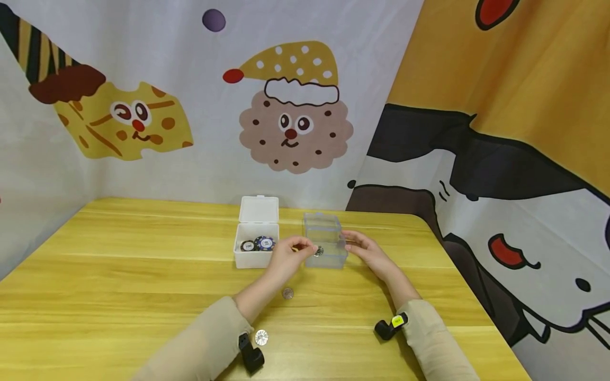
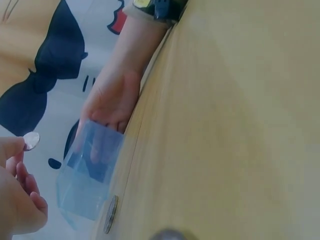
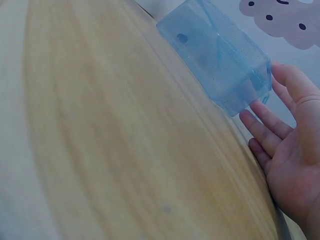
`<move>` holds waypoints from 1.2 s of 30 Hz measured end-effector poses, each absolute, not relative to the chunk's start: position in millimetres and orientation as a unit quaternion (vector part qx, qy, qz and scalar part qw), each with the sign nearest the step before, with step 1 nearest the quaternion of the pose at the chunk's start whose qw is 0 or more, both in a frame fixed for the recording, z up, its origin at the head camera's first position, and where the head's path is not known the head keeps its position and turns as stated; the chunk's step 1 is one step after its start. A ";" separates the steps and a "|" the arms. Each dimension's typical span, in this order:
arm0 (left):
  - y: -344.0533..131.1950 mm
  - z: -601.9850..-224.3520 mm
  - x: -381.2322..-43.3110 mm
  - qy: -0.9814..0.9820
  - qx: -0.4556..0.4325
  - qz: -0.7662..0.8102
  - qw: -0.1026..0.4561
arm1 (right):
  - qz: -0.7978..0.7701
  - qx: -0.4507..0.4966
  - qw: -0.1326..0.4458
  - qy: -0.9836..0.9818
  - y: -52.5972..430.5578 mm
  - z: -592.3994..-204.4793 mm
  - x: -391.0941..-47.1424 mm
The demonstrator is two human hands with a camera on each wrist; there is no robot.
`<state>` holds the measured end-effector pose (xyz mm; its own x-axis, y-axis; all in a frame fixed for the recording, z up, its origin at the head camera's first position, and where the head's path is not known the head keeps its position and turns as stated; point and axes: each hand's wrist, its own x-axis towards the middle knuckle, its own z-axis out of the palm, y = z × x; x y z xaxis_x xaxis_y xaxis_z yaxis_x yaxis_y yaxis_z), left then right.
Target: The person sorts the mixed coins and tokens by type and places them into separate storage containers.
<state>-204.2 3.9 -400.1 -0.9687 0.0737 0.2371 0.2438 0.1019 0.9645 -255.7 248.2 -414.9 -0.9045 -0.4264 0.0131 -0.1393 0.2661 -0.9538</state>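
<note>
My left hand (image 1: 287, 255) pinches a silver coin (image 2: 31, 141) between thumb and finger, in front of the clear plastic box (image 1: 333, 259), whose lid stands up at the back. With fingers fairly straight, my right hand (image 1: 371, 255) touches the box's right side; the right wrist view shows its fingertips (image 3: 246, 116) against the end wall. A second coin (image 1: 287, 293) lies on the table under my left forearm. Closer to me, another shiny coin (image 1: 261, 337) lies beside the left wrist camera.
Left of the clear box is an open white box (image 1: 252, 260) with a black poker chip (image 1: 248, 245) and a blue poker chip (image 1: 265, 243) visible inside. Both boxes stand on the wooden table (image 1: 143, 254), with a printed curtain (image 1: 190, 180) behind.
</note>
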 end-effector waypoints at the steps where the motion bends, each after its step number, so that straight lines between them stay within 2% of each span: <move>1: 5.2 -400.4 -206.2 -0.738 -0.104 -0.664 0.069 | -0.579 -0.178 0.125 0.786 248.0 -414.8 -255.9; 6: 13.2 -401.0 -214.5 -0.722 -0.099 -0.679 0.088 | -0.579 -0.180 0.129 0.785 250.1 -419.8 -260.6; 16: 27.8 -390.0 -218.7 -0.702 -0.068 -0.705 0.072 | -0.582 -0.180 0.115 0.785 256.4 -437.0 -269.8; 22: 35.9 -405.7 -233.7 -0.715 -0.041 -0.691 0.097 | -0.580 -0.181 0.112 0.786 257.0 -437.1 -270.1; 36: 40.7 -414.7 -247.0 -0.740 0.031 -0.660 0.126 | -0.586 -0.187 0.106 0.781 256.6 -439.6 -272.3</move>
